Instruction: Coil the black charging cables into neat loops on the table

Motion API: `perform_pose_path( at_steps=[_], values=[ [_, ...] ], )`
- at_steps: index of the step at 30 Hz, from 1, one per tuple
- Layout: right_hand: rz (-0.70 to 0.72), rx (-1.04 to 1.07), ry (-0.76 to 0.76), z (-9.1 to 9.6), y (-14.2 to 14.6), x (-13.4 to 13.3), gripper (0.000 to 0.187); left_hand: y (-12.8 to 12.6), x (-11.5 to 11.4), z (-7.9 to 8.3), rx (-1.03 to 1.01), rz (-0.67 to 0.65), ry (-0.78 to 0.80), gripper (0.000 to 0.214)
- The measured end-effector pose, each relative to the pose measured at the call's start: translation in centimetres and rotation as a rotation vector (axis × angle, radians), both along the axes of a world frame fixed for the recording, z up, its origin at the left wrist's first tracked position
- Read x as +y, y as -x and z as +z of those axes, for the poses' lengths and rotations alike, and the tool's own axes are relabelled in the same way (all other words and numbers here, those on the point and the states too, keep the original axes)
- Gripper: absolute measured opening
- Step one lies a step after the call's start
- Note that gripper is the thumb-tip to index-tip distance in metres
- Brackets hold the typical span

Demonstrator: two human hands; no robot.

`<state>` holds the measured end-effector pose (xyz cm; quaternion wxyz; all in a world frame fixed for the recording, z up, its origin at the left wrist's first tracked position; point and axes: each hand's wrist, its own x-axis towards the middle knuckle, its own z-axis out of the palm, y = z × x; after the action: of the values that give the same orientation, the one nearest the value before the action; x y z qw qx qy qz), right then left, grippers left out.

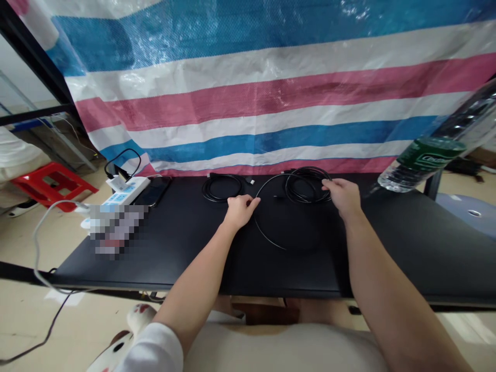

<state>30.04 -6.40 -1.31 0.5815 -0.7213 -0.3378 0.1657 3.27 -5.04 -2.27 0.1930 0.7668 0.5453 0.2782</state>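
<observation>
A black cable (306, 186) lies toward the back of the dark bench (406, 243), most of it wound into a loose ring, with one long strand swinging out from the ring toward the person and curving back up to the left. The left hand (240, 209) sits at the left end of that strand; its fingers are curled in, and thumb and forefinger are pressed together, pinching the strand. The right hand (343, 196) rests on the right edge of the ring; its fingers bend over the windings, though whether they close round them cannot be told.

Just left of the cable lies a second coil (222, 187), tighter and untouched; further left of the cable a dark phone (155, 191) lies flat, with a white power strip (127, 192) beyond it. Well to the right of the cable, a clear bottle (430, 155) with a green label leans at a slant; directly behind the cable hangs a striped tarp (251, 93) in blue, white and pink.
</observation>
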Motion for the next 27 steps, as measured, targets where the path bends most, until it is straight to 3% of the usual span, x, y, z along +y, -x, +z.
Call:
perform_pose_path(
  at_steps=[2, 5, 8, 11, 14, 16, 19, 22, 25, 27],
  values=[
    [0.137, 0.104, 0.014, -0.1, 0.1, -0.1, 0.016, 0.1, 0.1, -0.1, -0.056, 0.04, 0.019, 0.031],
    [0.225, 0.335, -0.111, -0.1, 0.1, 0.0, 0.022, 0.3, 0.2, -0.2, -0.192, 0.075, 0.04, 0.028],
    [0.181, 0.482, -0.238, 0.1, 0.1, 0.2, 0.024, 0.3, 0.2, -0.3, -0.286, 0.087, 0.09, 0.027],
    [0.069, 0.485, -0.219, 0.0, -0.1, 0.4, 0.023, 0.1, 0.0, -0.3, -0.184, 0.058, 0.116, 0.048],
    [-0.138, 0.224, -0.071, 0.0, -0.3, 0.3, 0.034, -0.1, -0.2, -0.2, -0.032, 0.007, 0.071, 0.061],
    [-0.185, -0.034, 0.115, 0.4, -0.2, 0.0, 0.031, -0.1, -0.2, -0.2, 0.026, -0.016, 0.064, 0.059],
    [0.002, -0.267, 0.446, 1.5, 0.4, -0.6, 0.02, -0.1, -0.1, -0.2, 0.077, -0.048, 0.09, 0.053],
    [0.217, -0.301, 0.656, 2.3, 1.2, -1.0, 0.032, 0.0, -0.1, -0.2, 0.115, -0.082, 0.098, 0.046],
    [0.365, -0.276, 0.706, 1.8, 1.5, -1.0, 0.037, -0.1, -0.1, -0.1, 0.16, -0.103, 0.098, 0.038],
    [0.351, -0.243, 0.628, 0.9, 1.0, -0.6, 0.034, -0.2, -0.1, -0.1, 0.179, -0.104, 0.092, 0.032]
  ],
)
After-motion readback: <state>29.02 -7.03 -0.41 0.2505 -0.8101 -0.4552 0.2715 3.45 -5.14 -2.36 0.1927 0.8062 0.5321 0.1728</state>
